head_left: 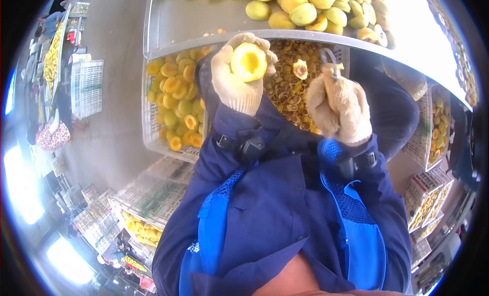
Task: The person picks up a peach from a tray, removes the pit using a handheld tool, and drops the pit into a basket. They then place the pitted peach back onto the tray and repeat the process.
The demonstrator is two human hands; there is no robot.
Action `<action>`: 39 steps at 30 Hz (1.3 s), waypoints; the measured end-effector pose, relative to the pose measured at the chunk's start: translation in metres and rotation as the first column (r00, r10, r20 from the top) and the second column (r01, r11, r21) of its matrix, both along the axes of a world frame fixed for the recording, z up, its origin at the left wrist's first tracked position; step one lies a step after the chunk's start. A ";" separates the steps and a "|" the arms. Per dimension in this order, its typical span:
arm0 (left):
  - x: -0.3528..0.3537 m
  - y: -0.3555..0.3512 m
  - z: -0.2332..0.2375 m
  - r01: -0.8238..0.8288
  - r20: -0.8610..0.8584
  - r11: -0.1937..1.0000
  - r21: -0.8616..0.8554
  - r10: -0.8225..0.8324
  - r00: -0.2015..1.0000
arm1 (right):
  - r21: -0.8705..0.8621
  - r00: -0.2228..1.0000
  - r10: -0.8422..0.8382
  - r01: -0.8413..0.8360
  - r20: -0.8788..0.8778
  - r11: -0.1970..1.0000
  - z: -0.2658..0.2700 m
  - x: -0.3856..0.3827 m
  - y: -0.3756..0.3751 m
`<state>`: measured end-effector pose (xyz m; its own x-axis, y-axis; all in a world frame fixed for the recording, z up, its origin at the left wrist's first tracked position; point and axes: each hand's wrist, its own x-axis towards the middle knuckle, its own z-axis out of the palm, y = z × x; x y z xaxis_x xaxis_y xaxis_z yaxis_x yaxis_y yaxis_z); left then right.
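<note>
My left hand (237, 92), in a pale work glove, cups a yellow peach half (248, 62) with its hollow facing up. The glove fingers wrap around its far side. Also gloved, my right hand (342, 110) is closed round the wooden handle of a pitting knife (332, 85), whose curved metal blade points away from me. Between the two hands, a peach pit (300, 69) with flesh on it appears above a crate of pits and scraps (285, 92). The knife and the peach half are apart.
Peaches (305, 13) lie heaped on a metal table (204, 21) ahead. A crate (150, 120) of pitted halves stands at my left. Stacked crates (153, 186) are behind it, and more crates (428, 194) stand at the right. Another person's gloved hand (412, 85) shows at right.
</note>
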<state>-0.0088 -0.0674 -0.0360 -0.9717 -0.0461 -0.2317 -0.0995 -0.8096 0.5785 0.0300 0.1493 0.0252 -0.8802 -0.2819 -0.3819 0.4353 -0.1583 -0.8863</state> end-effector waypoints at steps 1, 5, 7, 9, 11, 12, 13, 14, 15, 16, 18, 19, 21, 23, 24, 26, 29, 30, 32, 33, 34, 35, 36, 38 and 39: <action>-0.005 -0.004 0.002 0.012 0.007 1.000 0.005 -0.012 1.000 | 0.200 0.994 0.004 0.018 -0.107 0.980 -0.018 -0.004 0.006; 0.001 -0.053 0.028 0.117 0.152 0.919 -0.377 -0.063 0.986 | 0.874 0.883 0.376 0.074 -0.282 0.481 -0.089 -0.001 0.036; 0.017 -0.101 0.062 0.127 0.106 0.145 -0.981 -0.143 0.984 | 0.572 0.988 -0.014 0.101 -0.155 0.814 -0.033 -0.008 0.028; 0.009 -0.175 0.045 -0.016 0.161 -0.626 -0.779 -0.225 0.961 | 0.478 0.991 -0.132 0.132 -0.034 0.868 -0.037 -0.010 0.030; -0.032 -0.175 0.055 0.051 0.083 -0.601 -0.798 -0.025 0.996 | 0.609 0.987 0.000 0.099 -0.160 0.787 -0.047 -0.018 0.031; -0.055 -0.173 0.049 0.020 0.052 -0.495 -0.869 -0.051 0.997 | 0.670 0.975 0.078 0.083 -0.206 0.738 -0.054 -0.016 0.028; -0.092 -0.166 0.038 -0.027 0.001 -0.376 -0.926 -0.074 0.997 | 0.610 0.977 0.083 0.056 -0.197 0.790 -0.059 -0.014 0.025; -0.123 -0.146 0.028 -0.074 -0.036 -0.337 -0.939 -0.119 0.992 | 0.604 0.967 0.104 0.061 -0.234 0.794 -0.059 -0.010 0.019; -0.148 -0.124 0.023 -0.011 0.030 -0.337 -0.941 -0.118 0.993 | 0.605 0.956 0.128 0.060 -0.263 0.794 -0.056 -0.005 0.013; -0.194 -0.128 -0.006 0.136 0.183 -0.423 -0.896 -0.072 0.981 | 0.582 0.974 0.147 -0.018 -0.175 0.813 -0.050 -0.004 0.010; -0.227 -0.106 -0.022 0.208 0.173 -0.427 -0.880 0.119 0.978 | 0.678 0.936 0.249 -0.016 -0.247 0.734 -0.054 0.000 0.007; -0.238 -0.097 -0.021 0.247 0.203 -0.422 -0.872 0.146 0.968 | 0.670 0.923 0.266 -0.011 -0.279 0.742 -0.053 0.001 0.007; -0.270 -0.142 -0.070 0.151 0.164 -0.153 -0.977 -0.076 0.984 | 0.629 0.897 0.250 0.039 -0.364 0.777 -0.051 -0.001 0.008; -0.246 -0.141 -0.048 0.274 0.276 -0.034 -0.961 -0.142 0.950 | 0.540 0.924 0.185 0.027 -0.334 0.841 -0.054 -0.006 0.005; -0.238 -0.142 -0.042 0.329 0.331 -0.037 -0.944 -0.126 0.935 | 0.578 0.944 0.212 -0.027 -0.254 0.816 -0.051 -0.011 0.003; -0.211 -0.135 -0.030 0.300 0.307 -0.072 -0.951 -0.143 0.941 | 0.503 0.970 0.175 -0.067 -0.170 0.862 -0.041 -0.020 -0.006; -0.140 -0.098 0.008 0.060 -0.057 0.388 -0.920 -0.282 0.958 | 0.354 0.992 0.100 -0.064 -0.083 0.933 -0.023 -0.030 -0.018; -0.112 -0.078 0.028 0.172 -0.087 0.695 -0.699 -0.320 0.943 | 0.306 0.996 0.063 -0.040 -0.066 0.951 -0.017 -0.032 -0.022; -0.083 -0.065 0.019 0.297 -0.365 0.889 -0.349 -0.421 0.830 | 0.198 0.999 0.014 -0.008 -0.029 0.980 -0.005 -0.036 -0.030; -0.072 -0.058 0.017 0.361 -0.436 0.905 -0.225 -0.425 0.793 | 0.140 1.000 -0.001 0.002 -0.007 0.990 0.001 -0.036 -0.033; -0.059 -0.049 0.024 0.337 -0.402 0.907 -0.252 -0.415 0.816 | 0.083 1.000 -0.018 0.016 0.021 0.996 0.004 -0.035 -0.036; -0.050 -0.043 0.030 0.317 -0.366 0.907 -0.277 -0.405 0.838 | 0.069 1.000 -0.023 0.024 -0.004 0.997 0.004 -0.032 -0.038; -0.047 -0.042 0.029 0.280 -0.362 0.888 -0.364 -0.413 0.836 | 0.057 0.999 -0.031 0.033 -0.032 0.998 0.005 -0.029 -0.039; -0.043 -0.040 0.028 0.199 -0.357 0.825 -0.528 -0.428 0.830 | 0.039 0.999 -0.042 0.043 -0.035 0.998 0.007 -0.024 -0.040; -0.042 -0.037 0.032 0.062 -0.295 0.639 -0.766 -0.437 0.850 | 0.033 0.999 -0.047 0.048 -0.011 0.998 0.009 -0.022 -0.040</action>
